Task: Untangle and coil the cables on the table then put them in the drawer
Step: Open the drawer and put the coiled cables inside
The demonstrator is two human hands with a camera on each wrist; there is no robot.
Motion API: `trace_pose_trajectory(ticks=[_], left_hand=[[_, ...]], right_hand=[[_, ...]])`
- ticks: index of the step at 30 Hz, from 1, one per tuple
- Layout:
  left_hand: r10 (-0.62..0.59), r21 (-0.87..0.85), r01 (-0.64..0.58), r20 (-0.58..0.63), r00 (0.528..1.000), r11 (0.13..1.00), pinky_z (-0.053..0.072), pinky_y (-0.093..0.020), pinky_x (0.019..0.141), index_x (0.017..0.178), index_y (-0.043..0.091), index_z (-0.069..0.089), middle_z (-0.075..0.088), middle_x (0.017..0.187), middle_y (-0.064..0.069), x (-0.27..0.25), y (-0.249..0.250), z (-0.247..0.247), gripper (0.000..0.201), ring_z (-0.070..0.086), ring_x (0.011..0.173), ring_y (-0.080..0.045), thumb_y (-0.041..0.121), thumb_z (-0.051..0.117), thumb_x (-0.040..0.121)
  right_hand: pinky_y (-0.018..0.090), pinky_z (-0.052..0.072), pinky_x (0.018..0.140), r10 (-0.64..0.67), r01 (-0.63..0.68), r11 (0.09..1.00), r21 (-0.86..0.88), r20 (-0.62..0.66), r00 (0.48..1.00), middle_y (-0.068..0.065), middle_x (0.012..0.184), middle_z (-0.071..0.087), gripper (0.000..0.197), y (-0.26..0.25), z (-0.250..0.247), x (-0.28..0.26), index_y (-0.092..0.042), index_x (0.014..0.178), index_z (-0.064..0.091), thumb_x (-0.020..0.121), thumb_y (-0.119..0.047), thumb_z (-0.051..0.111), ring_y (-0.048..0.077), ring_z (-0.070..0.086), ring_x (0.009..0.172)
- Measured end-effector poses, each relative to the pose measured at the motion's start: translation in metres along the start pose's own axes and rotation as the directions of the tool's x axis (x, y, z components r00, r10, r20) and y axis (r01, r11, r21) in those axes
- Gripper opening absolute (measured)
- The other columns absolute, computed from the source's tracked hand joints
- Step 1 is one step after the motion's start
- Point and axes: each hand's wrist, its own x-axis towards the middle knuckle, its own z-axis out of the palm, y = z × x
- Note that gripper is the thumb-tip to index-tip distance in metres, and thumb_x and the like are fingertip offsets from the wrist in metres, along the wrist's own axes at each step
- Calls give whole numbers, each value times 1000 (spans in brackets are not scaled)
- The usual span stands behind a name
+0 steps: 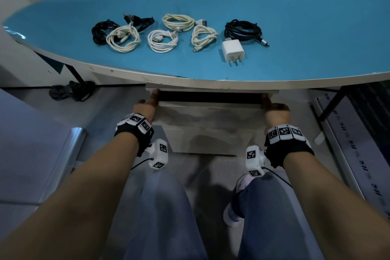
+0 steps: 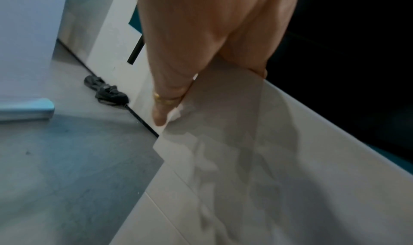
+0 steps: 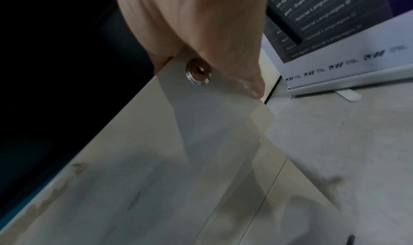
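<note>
A drawer (image 1: 207, 110) below the near edge of a blue-topped table (image 1: 295, 17) is shown partly pulled out, a dark gap being visible between its front panel and the table edge. The drawer front is grasped at its upper corners by both hands: the left hand (image 1: 145, 107) is curled over the left corner, at about 9 o'clock from the drawer's centre, and the right hand (image 1: 274, 112) over the right corner, at about 3 o'clock. In the left wrist view the left hand (image 2: 201, 36) is seen with its thumb laid along the panel's outer face and its fingers hooked behind the top edge; a ring is worn on one finger. In the right wrist view the right hand (image 3: 196, 24) is clasped likewise, just beside a round metal lock (image 3: 198, 71) set in the panel. The coiled cables are laid in a row on the table, at 12 o'clock from the drawer: two black coils (image 1: 103, 30) at the left, four pale coils (image 1: 162, 40) in the middle and a black coil (image 1: 242, 29) at the right. A white charger plug (image 1: 232, 50) is placed at 6 o'clock from the right-hand black coil, touching its cable. A dark bundle (image 1: 71, 91) is seen on the floor, at 9 o'clock from the drawer.
</note>
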Motion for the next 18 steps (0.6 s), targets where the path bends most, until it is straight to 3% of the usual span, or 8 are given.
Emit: trace_pose_trajectory(ticks=[3,5,7,9,11,14,18], left_hand=[[133,159,-143,72,988,977,40,-34,100,135,5,43,49,136,-19,-16,-1,-12,81,50,120,-33,61,59,79],[240,292,-258,97,966,921,45,-31,85,114,4,56,60,114,-17,-30,-1,-21,61,57,104,-30,55,60,81],[340,417,-366,137,930,832,50,-34,82,95,9,60,65,100,-14,-42,0,-28,47,61,96,-30,52,65,79],[409,508,-457,211,888,730,53,-38,83,82,15,62,67,94,-11,-53,2,-34,36,63,92,-30,49,69,76],[436,542,-513,275,857,666,54,-36,81,72,20,62,68,89,-6,-62,2,-38,28,63,88,-25,45,73,73],[439,595,-555,345,830,582,54,-33,77,76,20,65,69,87,-4,-74,0,-47,25,64,84,-22,42,76,71],[347,699,-555,436,830,450,53,-35,82,86,12,67,68,98,-9,-91,6,-57,32,63,94,-26,41,75,74]], right_hand=[[31,40,72,-64,65,997,-30,27,998,12,83,58,40,2,-7,-3,-5,86,57,79,-41,71,25,54,80],[31,43,72,-99,105,983,-149,46,994,12,82,60,39,2,-11,-11,-6,84,59,77,-43,71,29,59,83],[31,43,72,-140,166,927,-338,97,985,14,84,63,42,-1,-17,-25,-9,82,64,77,-50,67,33,61,88],[38,46,85,-170,210,828,-521,124,978,15,98,66,46,-5,-21,-37,-14,85,68,74,-58,62,36,57,101],[50,39,100,-146,223,766,-603,175,974,13,114,64,46,-9,-27,-50,-19,94,70,72,-59,61,36,50,115],[59,16,109,-123,281,677,-680,272,954,9,123,58,38,-16,-33,-73,-25,105,66,78,-51,65,32,39,128],[60,11,110,-130,369,588,-720,366,921,5,119,62,29,-19,-34,-95,-27,103,67,79,-42,67,29,45,124]])
